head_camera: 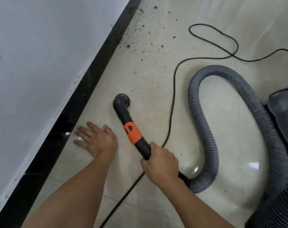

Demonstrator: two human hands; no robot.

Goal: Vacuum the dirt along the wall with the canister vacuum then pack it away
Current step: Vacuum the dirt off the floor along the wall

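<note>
Low down, left hand (94, 139) lies flat, fingers spread, on the floor (140, 83); right hand (159, 163) grips the vacuum nozzle (131, 127).

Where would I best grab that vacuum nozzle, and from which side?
Probably the straight black tube behind the orange collar, from above, at the end nearest the hose, as the right hand does. It is round and slim enough for fingers to wrap, and that keeps the hand clear of the brush head.
</note>
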